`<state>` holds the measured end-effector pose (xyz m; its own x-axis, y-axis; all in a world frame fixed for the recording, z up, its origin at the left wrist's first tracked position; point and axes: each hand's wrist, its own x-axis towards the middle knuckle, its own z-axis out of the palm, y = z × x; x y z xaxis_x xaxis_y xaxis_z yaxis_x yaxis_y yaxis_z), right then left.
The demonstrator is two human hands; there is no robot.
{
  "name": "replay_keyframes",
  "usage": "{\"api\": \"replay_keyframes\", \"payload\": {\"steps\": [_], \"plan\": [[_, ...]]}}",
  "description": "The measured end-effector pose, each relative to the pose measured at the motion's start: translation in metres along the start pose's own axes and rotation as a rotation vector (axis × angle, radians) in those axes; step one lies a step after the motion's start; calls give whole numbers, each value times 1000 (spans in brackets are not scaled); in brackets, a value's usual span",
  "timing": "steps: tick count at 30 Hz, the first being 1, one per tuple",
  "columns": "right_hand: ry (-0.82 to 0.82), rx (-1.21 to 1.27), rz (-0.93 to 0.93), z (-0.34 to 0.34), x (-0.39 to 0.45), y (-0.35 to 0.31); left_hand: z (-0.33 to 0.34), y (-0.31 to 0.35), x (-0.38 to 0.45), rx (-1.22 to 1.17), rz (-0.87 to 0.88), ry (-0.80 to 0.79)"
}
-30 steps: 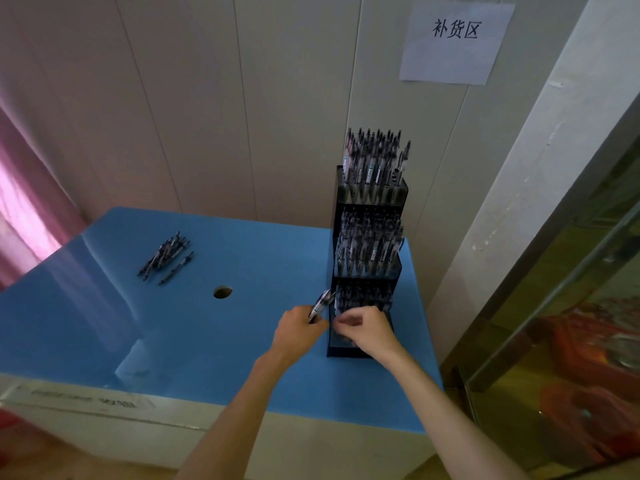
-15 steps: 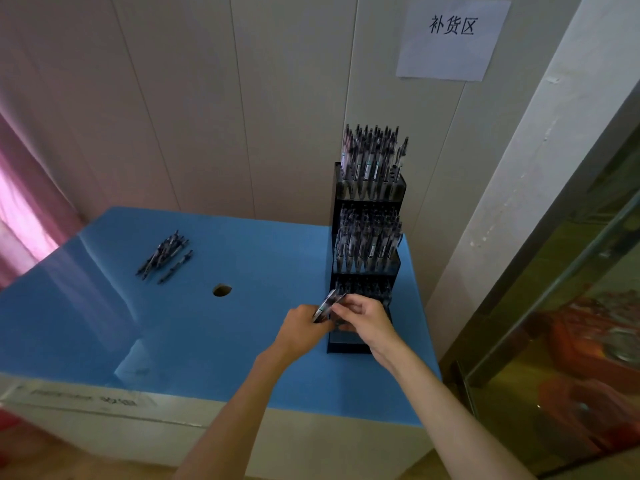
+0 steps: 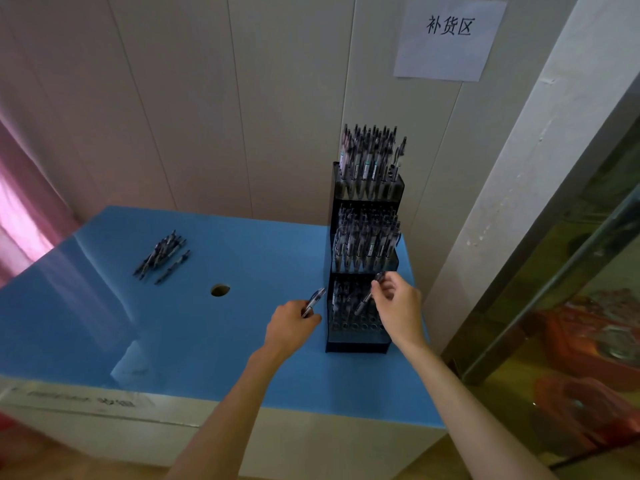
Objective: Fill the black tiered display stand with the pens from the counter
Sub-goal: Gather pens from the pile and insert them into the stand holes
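Head view, read from the left: a loose pile of dark slim pens (image 3: 160,253) lies on the glossy blue counter top (image 3: 104,323), well apart from both hands, with a small round hole (image 3: 220,290) in the counter between the pile and the person.

Nearer the middle, the left hand (image 3: 290,326) rests low over the counter just beside the stand's left edge. Its fingers are curled closed around a small bunch of spare pens (image 3: 313,301), whose free ends stick up and to the right, toward the stand. How many pens it holds I cannot tell.

Right of that stands the black three-tiered plastic display stand (image 3: 360,342), against the white panelled wall (image 3: 207,98). Its top and middle tiers look packed with upright pens. The bottom tier has a few pens at the back and several open round sockets showing along the front.

The right hand (image 3: 398,306) hovers over this bottom tier, thumb and forefinger pinching the upper end of a single dark pen (image 3: 366,299). The pen's long axis slants: its top is at the fingers, up and right, and its tip points down and left into the tier, close above the empty sockets. Whether the tip has entered one I cannot tell.

Seating it would seem to call for tipping the pen upright over a free socket and then lowering it, and the right hand is the one placed to do that. A white paper sign (image 3: 450,39) hangs on the wall above.
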<state>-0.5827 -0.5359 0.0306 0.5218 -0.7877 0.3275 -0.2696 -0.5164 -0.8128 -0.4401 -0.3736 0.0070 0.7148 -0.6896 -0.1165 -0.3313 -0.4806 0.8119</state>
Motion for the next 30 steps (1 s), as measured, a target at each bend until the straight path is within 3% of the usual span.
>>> {"api": "replay_keyframes", "payload": {"steps": [7,19,30], "plan": [[-32,-143,-91,4,-1,-1,0,7,0,-12,36,2],[-222,-250,-16,16,-7,9,2,11,-2,-24,48,3],[-237,-226,37,16,-18,13,2,10,-3,-20,30,-15]]}}
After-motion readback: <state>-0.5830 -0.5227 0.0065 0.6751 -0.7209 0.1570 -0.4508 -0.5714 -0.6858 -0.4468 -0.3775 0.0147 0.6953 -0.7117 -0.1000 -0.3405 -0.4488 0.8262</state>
